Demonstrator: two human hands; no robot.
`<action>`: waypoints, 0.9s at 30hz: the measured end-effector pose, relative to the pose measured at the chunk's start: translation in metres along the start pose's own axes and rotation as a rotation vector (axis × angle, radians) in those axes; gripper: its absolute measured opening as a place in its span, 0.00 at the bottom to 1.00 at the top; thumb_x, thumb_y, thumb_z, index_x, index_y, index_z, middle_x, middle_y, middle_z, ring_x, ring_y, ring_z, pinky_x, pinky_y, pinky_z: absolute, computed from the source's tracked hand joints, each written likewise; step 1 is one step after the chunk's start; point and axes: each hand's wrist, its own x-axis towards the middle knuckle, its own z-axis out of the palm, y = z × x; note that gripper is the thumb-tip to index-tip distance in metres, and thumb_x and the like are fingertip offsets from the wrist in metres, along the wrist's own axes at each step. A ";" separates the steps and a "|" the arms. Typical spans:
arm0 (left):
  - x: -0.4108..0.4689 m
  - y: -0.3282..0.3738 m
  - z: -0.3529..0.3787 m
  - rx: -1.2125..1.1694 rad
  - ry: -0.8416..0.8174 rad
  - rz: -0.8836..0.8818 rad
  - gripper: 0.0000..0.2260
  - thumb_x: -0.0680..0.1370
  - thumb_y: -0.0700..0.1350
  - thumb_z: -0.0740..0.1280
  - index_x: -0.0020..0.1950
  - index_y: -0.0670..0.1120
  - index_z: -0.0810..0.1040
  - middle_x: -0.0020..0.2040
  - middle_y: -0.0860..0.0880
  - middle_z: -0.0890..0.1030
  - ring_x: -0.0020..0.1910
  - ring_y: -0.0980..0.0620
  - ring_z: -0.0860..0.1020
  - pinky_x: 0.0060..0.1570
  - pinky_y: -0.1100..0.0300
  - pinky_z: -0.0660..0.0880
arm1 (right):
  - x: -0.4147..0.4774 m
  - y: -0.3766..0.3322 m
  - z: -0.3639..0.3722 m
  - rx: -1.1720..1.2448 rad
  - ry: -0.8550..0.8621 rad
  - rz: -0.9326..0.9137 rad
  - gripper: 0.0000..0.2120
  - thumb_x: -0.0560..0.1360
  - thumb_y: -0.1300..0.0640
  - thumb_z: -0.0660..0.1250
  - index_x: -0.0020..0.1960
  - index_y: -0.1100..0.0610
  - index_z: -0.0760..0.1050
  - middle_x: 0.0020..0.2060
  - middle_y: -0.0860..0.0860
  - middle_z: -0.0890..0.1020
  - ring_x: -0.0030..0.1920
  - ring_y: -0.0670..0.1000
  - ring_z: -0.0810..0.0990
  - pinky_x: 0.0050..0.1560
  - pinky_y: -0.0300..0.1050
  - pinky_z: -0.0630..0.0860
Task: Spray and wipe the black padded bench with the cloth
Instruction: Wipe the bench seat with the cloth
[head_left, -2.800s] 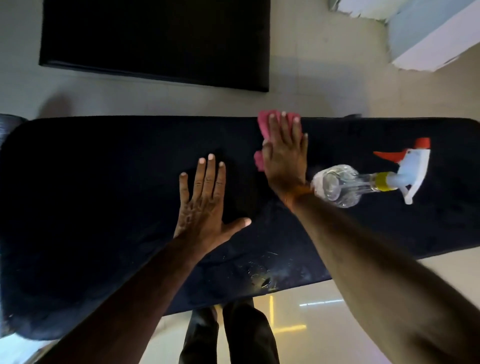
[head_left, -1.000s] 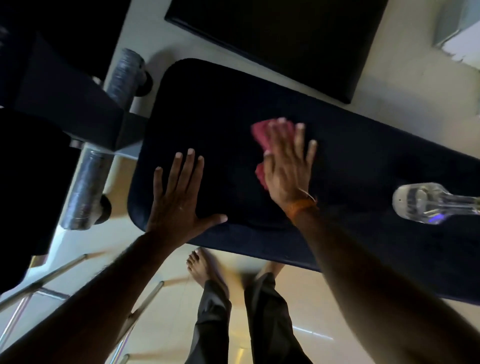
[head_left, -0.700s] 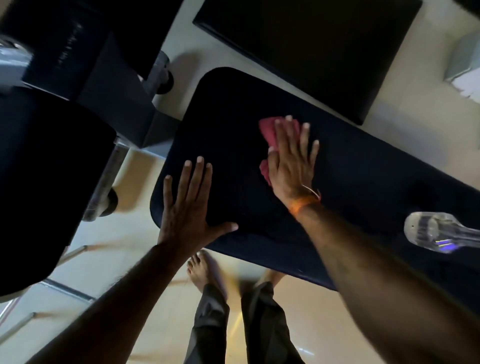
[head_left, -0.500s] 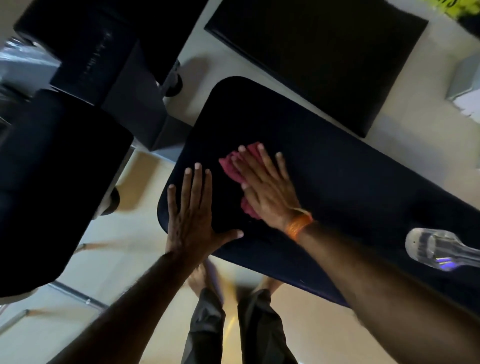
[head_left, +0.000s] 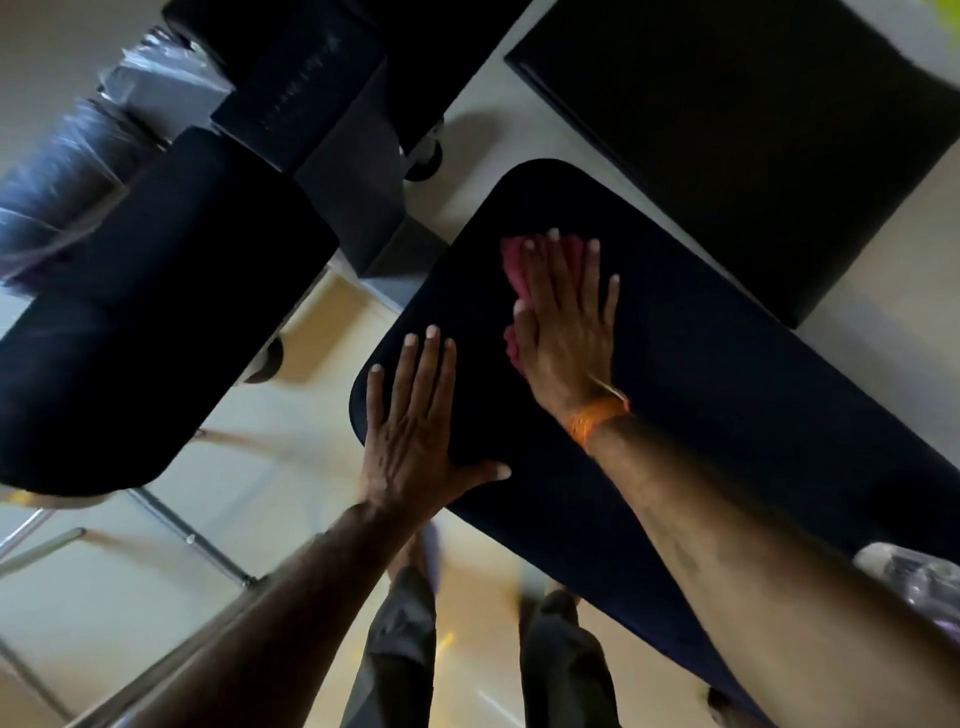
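Observation:
The black padded bench (head_left: 727, 405) runs diagonally from upper left to lower right. My right hand (head_left: 566, 322), with an orange band at the wrist, presses flat on a pink cloth (head_left: 517, 270) near the bench's rounded left end; only the cloth's left edge shows from under the fingers. My left hand (head_left: 415, 441) lies flat with fingers spread on the bench's near left corner, holding nothing. The clear spray bottle (head_left: 914, 577) lies on the bench at the far right edge of view, mostly cut off.
A second black pad (head_left: 156, 322) and dark machine parts (head_left: 322, 83) stand to the left. A black floor mat (head_left: 753, 119) lies beyond the bench. Metal frame tubes (head_left: 156, 525) cross the pale floor at lower left. My legs (head_left: 467, 665) stand below the bench.
My right hand has slid the cloth from the bench's near left area back up toward its far edge. The view has swung further left. My left hand stays planted.

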 end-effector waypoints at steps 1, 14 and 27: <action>-0.005 0.003 0.002 -0.018 0.016 -0.032 0.61 0.66 0.84 0.56 0.85 0.44 0.46 0.86 0.44 0.42 0.84 0.44 0.40 0.81 0.37 0.40 | -0.017 -0.001 0.002 -0.020 -0.032 -0.144 0.28 0.87 0.49 0.50 0.86 0.50 0.49 0.85 0.52 0.49 0.84 0.62 0.42 0.81 0.70 0.45; -0.039 0.056 0.022 -0.154 0.096 -0.387 0.60 0.69 0.81 0.59 0.84 0.45 0.36 0.83 0.45 0.32 0.82 0.46 0.31 0.80 0.40 0.37 | -0.001 0.006 -0.002 -0.179 -0.229 -0.777 0.29 0.85 0.47 0.46 0.85 0.48 0.50 0.85 0.49 0.51 0.84 0.61 0.45 0.80 0.70 0.47; -0.055 0.058 0.023 -0.181 0.032 -0.398 0.67 0.66 0.72 0.75 0.83 0.46 0.31 0.81 0.47 0.26 0.79 0.48 0.24 0.81 0.45 0.33 | -0.006 0.041 -0.015 -0.253 -0.267 -0.814 0.29 0.85 0.47 0.44 0.85 0.46 0.43 0.85 0.45 0.45 0.85 0.54 0.43 0.82 0.66 0.46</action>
